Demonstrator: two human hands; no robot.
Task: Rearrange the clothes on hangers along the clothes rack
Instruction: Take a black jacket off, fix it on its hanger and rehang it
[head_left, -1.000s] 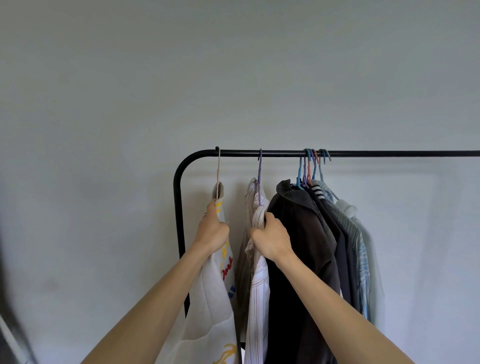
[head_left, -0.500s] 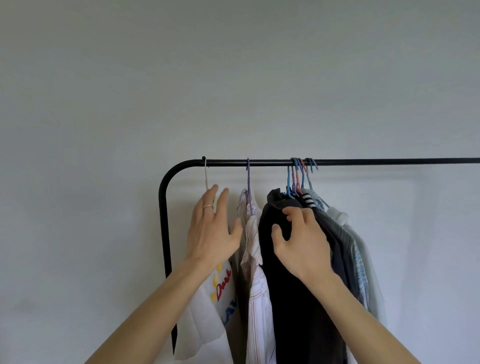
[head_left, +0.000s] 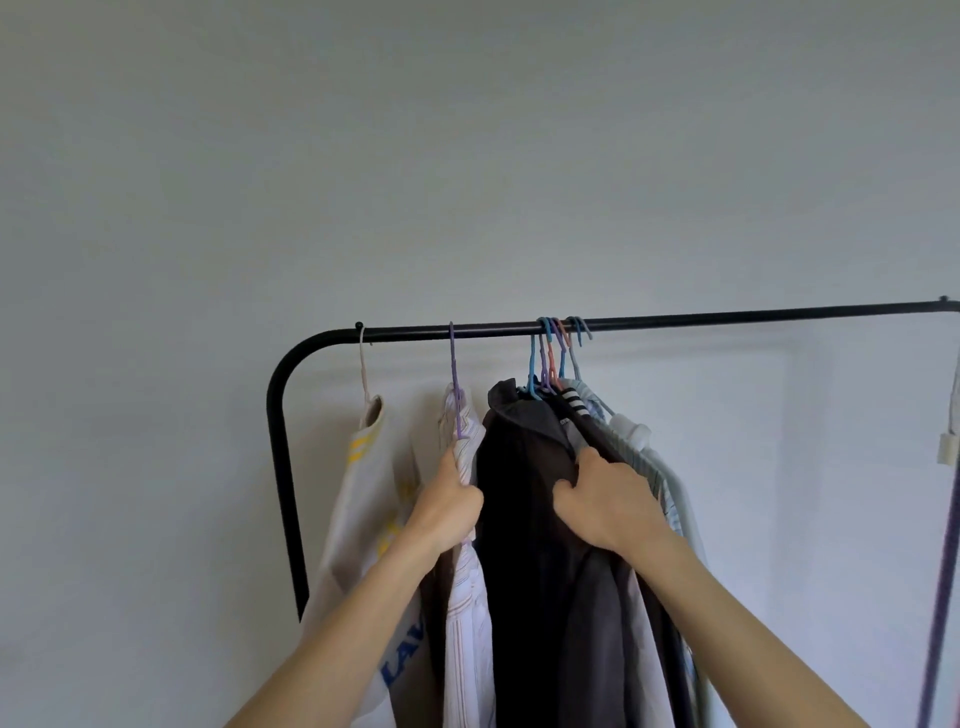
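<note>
A black clothes rack (head_left: 727, 318) runs across the view with a curved left corner. At its left end hangs a cream printed top (head_left: 366, 483) on a pale hanger. Beside it a white striped shirt (head_left: 467, 623) hangs on a purple hanger (head_left: 454, 374); my left hand (head_left: 448, 506) is closed around this shirt's shoulder. A dark jacket (head_left: 524, 519) hangs to its right, and my right hand (head_left: 605, 506) grips its shoulder fabric. Behind it several more garments crowd together on blue and pink hangers (head_left: 556, 348).
A plain pale wall fills the background. The rail right of the bunched hangers is bare up to its right end (head_left: 943, 304). A purple strap with a white clip (head_left: 948, 449) hangs at the far right edge.
My left hand left the cream top and closed on the striped shirt. My right hand shifted from the striped shirt to the dark jacket and gripped it. The view swung right.
</note>
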